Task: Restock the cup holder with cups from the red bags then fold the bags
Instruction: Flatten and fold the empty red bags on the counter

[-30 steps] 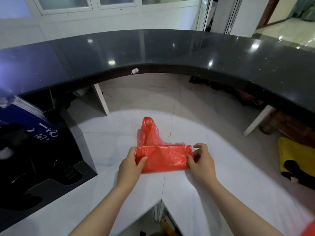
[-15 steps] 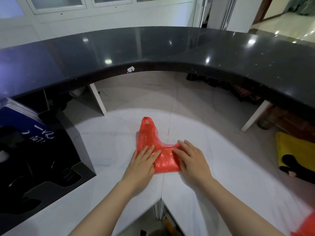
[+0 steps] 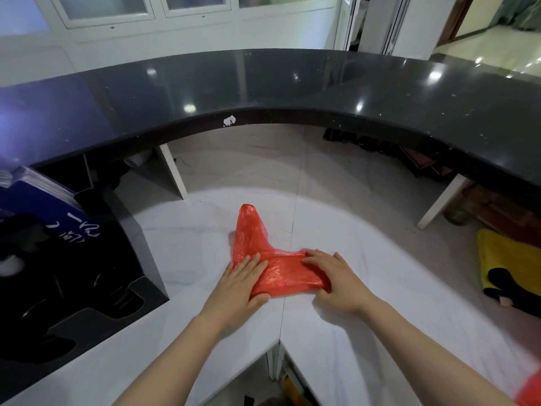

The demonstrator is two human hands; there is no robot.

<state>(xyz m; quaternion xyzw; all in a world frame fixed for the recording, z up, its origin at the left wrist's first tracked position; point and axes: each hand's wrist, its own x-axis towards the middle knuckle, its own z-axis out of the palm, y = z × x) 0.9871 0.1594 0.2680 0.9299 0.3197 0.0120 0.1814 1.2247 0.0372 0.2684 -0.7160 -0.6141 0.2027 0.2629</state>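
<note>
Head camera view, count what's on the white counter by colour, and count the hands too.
Red: 2, the red bag under both hands and a red scrap at the lower right edge, too cropped to identify
Yellow: 1, a yellow cloth
Hands: 2, left hand, right hand
Total: 5

Curved above the white desk (image 3: 181, 259): a dark raised counter (image 3: 292, 83). At the desk's left edge, black organizer (image 3: 73, 288), blue folders (image 3: 38, 200). Near its right edge, yellow-and-black cloth (image 3: 509, 265).

bag (image 3: 281, 273) on counter (image 3: 187, 253), left hand (image 3: 241, 281) and right hand (image 3: 336, 278) on it
</note>
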